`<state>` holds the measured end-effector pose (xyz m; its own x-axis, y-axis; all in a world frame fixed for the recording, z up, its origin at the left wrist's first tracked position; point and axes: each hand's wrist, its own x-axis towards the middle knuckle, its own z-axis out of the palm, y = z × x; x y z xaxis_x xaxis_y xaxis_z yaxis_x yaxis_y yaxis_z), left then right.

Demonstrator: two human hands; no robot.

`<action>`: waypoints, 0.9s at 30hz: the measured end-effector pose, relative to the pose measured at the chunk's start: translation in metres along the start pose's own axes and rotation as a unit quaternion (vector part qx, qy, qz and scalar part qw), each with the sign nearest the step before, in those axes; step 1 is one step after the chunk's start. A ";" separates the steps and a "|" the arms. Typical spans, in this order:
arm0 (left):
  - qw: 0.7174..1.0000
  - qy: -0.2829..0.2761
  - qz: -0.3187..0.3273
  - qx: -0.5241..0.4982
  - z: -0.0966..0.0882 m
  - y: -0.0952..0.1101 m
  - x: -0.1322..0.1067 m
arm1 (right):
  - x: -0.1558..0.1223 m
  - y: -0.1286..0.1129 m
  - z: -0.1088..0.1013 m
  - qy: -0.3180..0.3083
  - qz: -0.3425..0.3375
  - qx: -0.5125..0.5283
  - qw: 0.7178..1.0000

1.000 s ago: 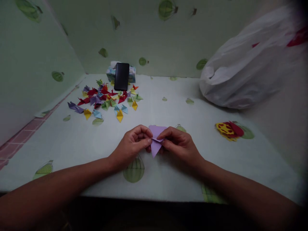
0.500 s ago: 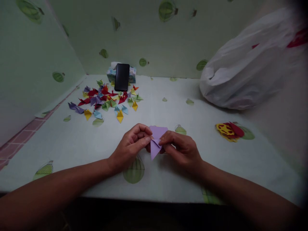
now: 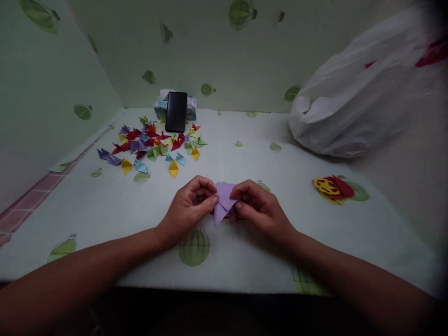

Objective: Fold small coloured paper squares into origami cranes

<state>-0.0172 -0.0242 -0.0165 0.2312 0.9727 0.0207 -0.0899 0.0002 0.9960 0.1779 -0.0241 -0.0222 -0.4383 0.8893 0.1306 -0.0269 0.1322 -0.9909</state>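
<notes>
A partly folded piece of purple origami paper (image 3: 224,198) is held between both hands above the table, one pointed flap hanging downward. My left hand (image 3: 191,203) pinches its left edge between thumb and fingers. My right hand (image 3: 261,205) grips the right corner, thumb in front at the crease. Something with a yellow edge, too small to make out, shows beneath the paper by the right fingers. Beyond my left hand lies a spread of folded paper cranes (image 3: 150,142) in red, purple, green, yellow and blue.
A black phone (image 3: 176,112) leans against a tissue box (image 3: 191,108) at the back. A large white plastic bag (image 3: 336,112) stands at the back right. Yellow and red cut-out pieces (image 3: 331,189) lie on the right of the cloth-covered table (image 3: 259,261).
My right fingers have loosened and shifted to the right corner, leaving more of the front fold uncovered. The purple paper has moved slightly left and up.
</notes>
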 end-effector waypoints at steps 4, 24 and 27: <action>0.999 0.011 0.031 0.043 0.000 0.000 0.001 | 0.002 -0.001 -0.001 0.005 0.082 0.096 0.992; 0.993 -0.051 -0.072 0.078 -0.002 0.003 0.003 | 0.006 0.002 -0.002 -0.012 0.096 0.020 0.995; 0.992 -0.044 -0.080 0.081 -0.001 0.003 0.003 | 0.006 0.004 -0.002 -0.019 0.107 0.044 0.993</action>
<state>-0.0178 -0.0207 -0.0133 0.3152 0.9388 -0.1392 0.1103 0.1095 0.9879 0.1768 -0.0171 -0.0249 -0.4758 0.8757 -0.0823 -0.0067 -0.0972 -0.9952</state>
